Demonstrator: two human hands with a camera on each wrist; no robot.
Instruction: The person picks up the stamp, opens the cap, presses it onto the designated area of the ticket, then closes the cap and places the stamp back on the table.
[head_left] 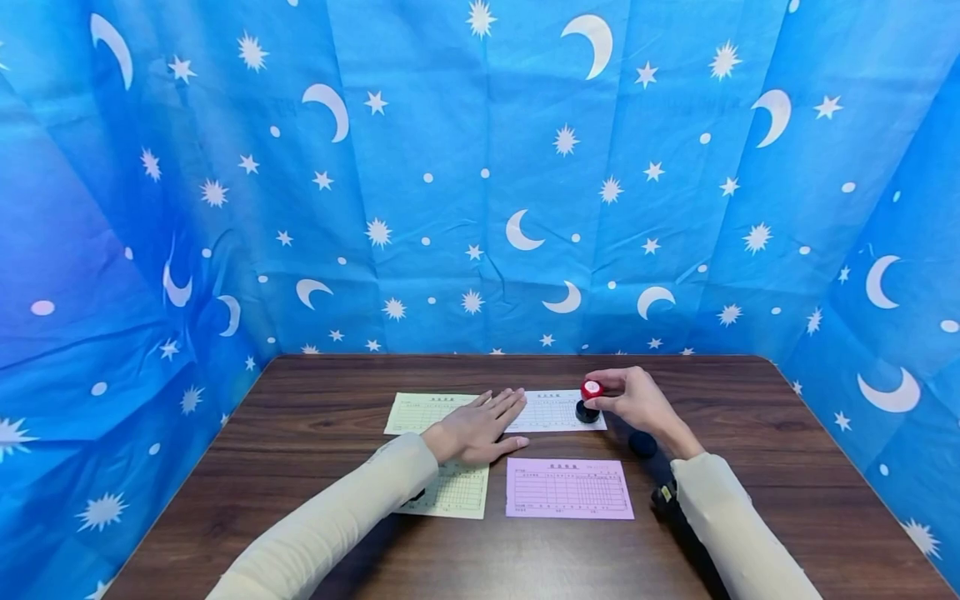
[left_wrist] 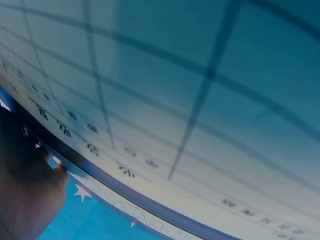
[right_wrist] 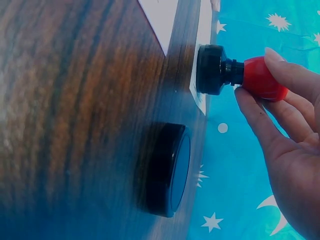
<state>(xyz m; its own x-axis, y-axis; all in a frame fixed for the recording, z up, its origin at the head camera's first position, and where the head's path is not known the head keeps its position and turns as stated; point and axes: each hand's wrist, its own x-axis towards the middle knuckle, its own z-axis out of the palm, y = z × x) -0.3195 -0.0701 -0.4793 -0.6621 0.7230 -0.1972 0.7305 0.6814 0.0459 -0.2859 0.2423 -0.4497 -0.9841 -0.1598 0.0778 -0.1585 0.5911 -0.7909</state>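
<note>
My right hand [head_left: 639, 405] pinches the red knob of a round stamp [head_left: 592, 390] between thumb and fingers. The stamp's black base sits upright at the right end of a white printed form [head_left: 551, 403], and the right wrist view shows that base [right_wrist: 211, 70] right at the paper. Flat, with fingers stretched out, my left hand [head_left: 480, 429] rests across the left end of the white form and overlaps the two green forms. A round black cap [head_left: 642, 444] lies on the table below my right hand.
One green form [head_left: 420, 410] is at the back left; another green form [head_left: 467, 493] lies in front, partly under the left sleeve. A pink form [head_left: 570, 490] lies front centre on the brown wooden table [head_left: 300, 500]. Blue curtains [head_left: 450, 208] surround the table's back and sides.
</note>
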